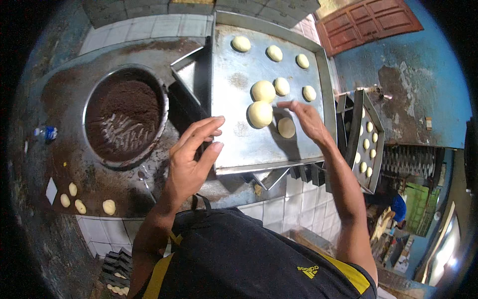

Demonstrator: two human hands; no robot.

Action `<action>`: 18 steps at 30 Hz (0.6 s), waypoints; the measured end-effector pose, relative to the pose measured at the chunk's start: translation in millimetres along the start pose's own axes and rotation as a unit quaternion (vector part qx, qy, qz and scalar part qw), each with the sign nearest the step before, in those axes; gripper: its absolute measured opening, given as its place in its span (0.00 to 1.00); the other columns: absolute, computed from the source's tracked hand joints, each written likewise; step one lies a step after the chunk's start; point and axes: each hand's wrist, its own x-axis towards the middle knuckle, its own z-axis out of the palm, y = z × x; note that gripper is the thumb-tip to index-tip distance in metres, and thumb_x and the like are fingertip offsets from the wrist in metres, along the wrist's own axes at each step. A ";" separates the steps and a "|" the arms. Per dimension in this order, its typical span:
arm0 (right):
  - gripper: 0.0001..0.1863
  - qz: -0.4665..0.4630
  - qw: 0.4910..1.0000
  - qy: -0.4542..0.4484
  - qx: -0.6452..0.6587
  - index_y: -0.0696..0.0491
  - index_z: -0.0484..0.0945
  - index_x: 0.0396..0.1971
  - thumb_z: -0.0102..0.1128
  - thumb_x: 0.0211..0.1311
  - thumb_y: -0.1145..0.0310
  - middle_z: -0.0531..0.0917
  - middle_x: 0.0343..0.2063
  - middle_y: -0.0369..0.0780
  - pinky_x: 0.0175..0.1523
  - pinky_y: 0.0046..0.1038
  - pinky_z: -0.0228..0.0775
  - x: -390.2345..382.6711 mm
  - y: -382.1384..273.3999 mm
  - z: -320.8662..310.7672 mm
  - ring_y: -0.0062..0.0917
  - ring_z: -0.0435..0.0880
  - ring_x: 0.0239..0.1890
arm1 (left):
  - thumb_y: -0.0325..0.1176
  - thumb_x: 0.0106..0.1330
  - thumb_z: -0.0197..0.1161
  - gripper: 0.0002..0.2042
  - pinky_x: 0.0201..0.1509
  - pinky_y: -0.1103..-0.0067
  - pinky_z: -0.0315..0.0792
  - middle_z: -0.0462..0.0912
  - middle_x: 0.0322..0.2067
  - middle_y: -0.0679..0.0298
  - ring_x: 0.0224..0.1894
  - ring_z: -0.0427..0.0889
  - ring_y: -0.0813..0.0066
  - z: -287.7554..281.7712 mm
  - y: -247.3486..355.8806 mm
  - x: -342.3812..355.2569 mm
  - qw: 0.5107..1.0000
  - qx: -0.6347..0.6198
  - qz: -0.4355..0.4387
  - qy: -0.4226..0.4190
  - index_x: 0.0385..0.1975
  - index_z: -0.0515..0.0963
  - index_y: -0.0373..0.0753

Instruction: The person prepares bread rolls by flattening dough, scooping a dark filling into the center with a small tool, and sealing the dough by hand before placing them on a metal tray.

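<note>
A large metal baking tray (234, 144) lies on the counter with several pale dough balls on it. My right hand (304, 118) reaches over the tray with fingers spread flat, just right of a flattened dough piece (286, 127) and near two bigger dough balls (260, 113). It holds nothing. My left hand (191, 157) hovers open at the tray's near left edge, fingers apart and empty.
A round metal bowl (89, 102) of dark brown filling sits on the left. Several small dough pieces (74, 200) lie at the counter's front left. A second tray (377, 144) of dough balls stands tilted on the right. Empty tins lie under the tray.
</note>
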 end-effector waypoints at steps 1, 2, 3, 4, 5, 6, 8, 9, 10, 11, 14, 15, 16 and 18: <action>0.30 0.010 0.999 0.040 -0.033 0.58 0.76 0.59 0.51 0.74 0.46 0.77 0.60 0.50 0.66 0.35 0.67 -2.0 -11.1 0.0 0.36 0.78 0.61 | 0.24 0.69 0.61 0.17 0.52 0.75 0.79 0.82 0.52 0.53 0.50 0.84 0.68 4.6 3.3 -5.3 1.000 0.005 0.000 0.007 0.58 0.78 0.36; 0.28 0.018 0.995 0.078 -0.064 0.58 0.79 0.55 0.55 0.73 0.47 0.83 0.55 0.50 0.61 0.34 0.72 -4.1 -21.0 5.1 0.35 0.83 0.56 | 0.24 0.69 0.61 0.16 0.51 0.74 0.79 0.82 0.51 0.54 0.49 0.84 0.68 10.3 5.4 -11.7 1.000 0.000 -0.004 0.011 0.57 0.79 0.35; 0.24 0.008 0.972 0.164 -0.166 0.60 0.82 0.45 0.63 0.67 0.51 0.88 0.40 0.46 0.48 0.34 0.77 -2.6 -27.5 35.1 0.33 0.87 0.42 | 0.23 0.69 0.62 0.15 0.50 0.74 0.80 0.83 0.50 0.54 0.48 0.85 0.68 16.3 7.5 -18.8 1.000 -0.005 -0.008 0.016 0.55 0.79 0.34; 0.24 -0.101 0.939 0.200 -0.261 0.62 0.81 0.41 0.67 0.63 0.52 0.87 0.34 0.48 0.44 0.36 0.77 1.0 -15.1 57.9 0.35 0.87 0.38 | 0.23 0.69 0.62 0.14 0.50 0.74 0.80 0.83 0.48 0.55 0.48 0.85 0.68 23.7 9.3 -24.9 1.000 -0.010 -0.009 0.017 0.54 0.80 0.34; 0.23 -0.102 0.937 0.213 -0.256 0.62 0.81 0.40 0.67 0.62 0.54 0.87 0.33 0.48 0.43 0.36 0.77 -1.5 -18.8 74.4 0.34 0.87 0.36 | 0.24 0.69 0.62 0.13 0.49 0.74 0.81 0.84 0.47 0.55 0.47 0.85 0.68 31.6 8.3 -34.2 0.999 -0.011 -0.009 0.031 0.52 0.80 0.33; 0.21 -0.100 0.936 0.227 -0.252 0.62 0.80 0.38 0.67 0.61 0.56 0.86 0.32 0.48 0.41 0.36 0.77 -11.2 -22.1 86.4 0.33 0.87 0.35 | 0.24 0.69 0.62 0.12 0.48 0.73 0.81 0.84 0.45 0.56 0.47 0.86 0.68 41.8 5.9 -45.0 0.999 -0.015 -0.009 0.044 0.50 0.80 0.32; 0.20 -0.100 0.960 0.247 -0.087 0.63 0.80 0.40 0.68 0.60 0.58 0.85 0.32 0.52 0.42 0.37 0.77 -63.4 -46.2 96.1 0.36 0.86 0.36 | 0.29 0.73 0.61 0.16 0.56 0.72 0.80 0.81 0.52 0.51 0.54 0.83 0.64 65.3 7.0 -67.8 0.995 -0.050 -0.040 0.071 0.57 0.75 0.32; 0.20 -0.098 0.964 0.247 -0.006 0.63 0.80 0.41 0.68 0.60 0.60 0.84 0.33 0.54 0.42 0.38 0.77 -97.1 -56.7 102.1 0.38 0.86 0.37 | 0.30 0.74 0.60 0.19 0.59 0.71 0.78 0.79 0.55 0.50 0.58 0.81 0.62 84.3 5.3 -78.9 0.989 -0.083 -0.019 0.124 0.61 0.71 0.31; 0.18 -0.098 0.965 0.243 0.020 0.62 0.80 0.41 0.68 0.59 0.63 0.84 0.34 0.52 0.41 0.36 0.77 -132.4 -62.2 114.0 0.34 0.86 0.37 | 0.32 0.74 0.60 0.23 0.62 0.70 0.76 0.78 0.57 0.48 0.62 0.78 0.60 105.6 1.1 -90.8 0.979 -0.123 0.000 0.165 0.65 0.67 0.30; 0.18 -0.150 0.962 0.229 0.012 0.61 0.80 0.42 0.70 0.58 0.64 0.84 0.35 0.50 0.41 0.36 0.77 -158.4 -55.9 131.4 0.34 0.85 0.37 | 0.37 0.77 0.56 0.27 0.63 0.71 0.73 0.76 0.59 0.48 0.63 0.75 0.64 115.5 -0.8 -100.9 0.983 -0.115 0.019 0.140 0.70 0.61 0.30; 0.20 -0.271 0.916 0.297 0.009 0.59 0.80 0.45 0.74 0.55 0.67 0.81 0.41 0.45 0.43 0.33 0.78 -219.9 -48.2 166.5 0.34 0.83 0.41 | 0.48 0.80 0.50 0.22 0.46 0.79 0.74 0.81 0.41 0.61 0.42 0.77 0.79 130.6 18.5 -137.5 0.944 -0.287 -0.154 0.057 0.50 0.77 0.31; 0.22 -0.317 0.877 0.362 -0.009 0.59 0.80 0.46 0.77 0.53 0.67 0.79 0.44 0.43 0.42 0.31 0.78 -229.9 -45.6 172.7 0.33 0.81 0.43 | 0.50 0.80 0.51 0.22 0.40 0.79 0.71 0.79 0.32 0.68 0.35 0.73 0.83 133.3 24.8 -145.7 0.946 -0.263 -0.175 0.065 0.36 0.76 0.33; 0.19 -0.324 0.846 0.422 -0.027 0.59 0.80 0.46 0.74 0.57 0.68 0.81 0.42 0.43 0.40 0.28 0.77 -236.3 -36.9 185.8 0.28 0.82 0.40 | 0.51 0.79 0.51 0.23 0.37 0.76 0.68 0.76 0.27 0.65 0.31 0.71 0.78 141.1 36.0 -158.5 0.957 -0.221 -0.156 0.101 0.31 0.74 0.33; 0.16 -0.250 0.925 0.257 0.123 0.59 0.81 0.46 0.71 0.60 0.69 0.82 0.40 0.44 0.39 0.27 0.76 -258.2 -13.6 219.1 0.24 0.83 0.37 | 0.50 0.78 0.52 0.24 0.37 0.73 0.68 0.72 0.24 0.60 0.28 0.71 0.69 145.4 20.3 -182.7 0.993 0.015 -0.052 0.107 0.30 0.72 0.32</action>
